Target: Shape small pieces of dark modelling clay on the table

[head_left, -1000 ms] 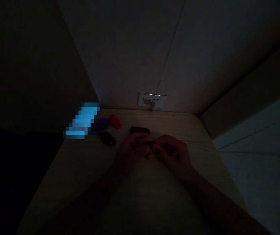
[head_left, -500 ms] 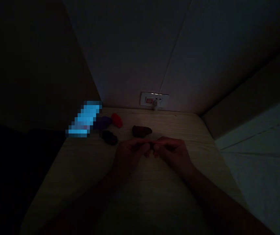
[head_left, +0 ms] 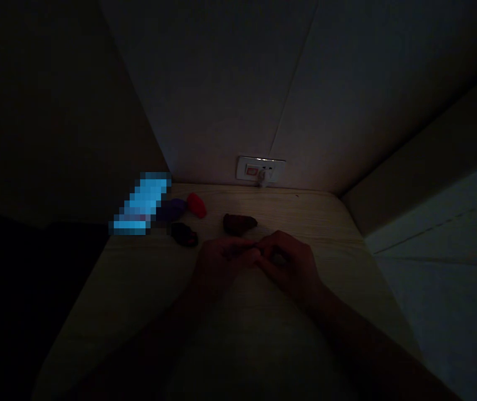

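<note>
Over the middle of a wood-grain tabletop [head_left: 238, 317], my left hand [head_left: 224, 262] and my right hand [head_left: 290, 259] meet at the fingertips. Both are closed in a pinch around something small and dark, too dim to make out. Just beyond them lies a dark reddish-brown lump [head_left: 239, 224], longish with a tapered right end. A blackish lump [head_left: 184, 234] rests to the left of my left hand. Farther back are a bright red lump [head_left: 197, 205] and a purple-blue one [head_left: 172, 209], side by side. The light is very low.
A glowing, pixelated blue-white rectangle [head_left: 142, 203] is at the table's back left corner. On the wall behind sits a socket plate [head_left: 260, 169] with a reddish switch and a plug in it. Walls border the table at the back and the right.
My right fingers have shifted and bent over the pinched thing, closer against my left fingertips. The view has moved slightly; the lumps on the table stay where they were.
</note>
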`<state>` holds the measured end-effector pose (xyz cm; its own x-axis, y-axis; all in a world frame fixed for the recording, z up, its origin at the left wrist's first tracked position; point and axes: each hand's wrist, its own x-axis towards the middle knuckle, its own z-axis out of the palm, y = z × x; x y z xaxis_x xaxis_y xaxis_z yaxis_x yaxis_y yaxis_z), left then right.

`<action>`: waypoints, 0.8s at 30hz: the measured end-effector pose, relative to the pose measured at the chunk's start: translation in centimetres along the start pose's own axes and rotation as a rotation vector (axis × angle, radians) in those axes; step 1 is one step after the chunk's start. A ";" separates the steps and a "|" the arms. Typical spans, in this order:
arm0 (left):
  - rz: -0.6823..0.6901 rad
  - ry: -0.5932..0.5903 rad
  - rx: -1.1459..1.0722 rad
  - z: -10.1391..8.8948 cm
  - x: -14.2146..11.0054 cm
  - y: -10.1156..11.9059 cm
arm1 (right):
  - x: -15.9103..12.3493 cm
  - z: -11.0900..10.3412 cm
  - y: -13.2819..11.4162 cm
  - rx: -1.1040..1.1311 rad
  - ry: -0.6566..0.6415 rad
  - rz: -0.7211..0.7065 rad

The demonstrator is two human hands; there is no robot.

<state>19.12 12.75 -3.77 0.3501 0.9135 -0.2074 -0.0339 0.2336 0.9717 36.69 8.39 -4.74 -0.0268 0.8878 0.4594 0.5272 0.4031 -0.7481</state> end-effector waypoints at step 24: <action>-0.073 -0.083 -0.326 0.0 0.3 -0.7 | 0.0 -0.4 -0.2 0.061 0.026 0.033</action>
<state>19.26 12.86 -4.48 0.4368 0.8634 -0.2526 -0.2985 0.4040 0.8647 36.91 8.23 -4.41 0.0119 0.8950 0.4458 0.4748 0.3874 -0.7903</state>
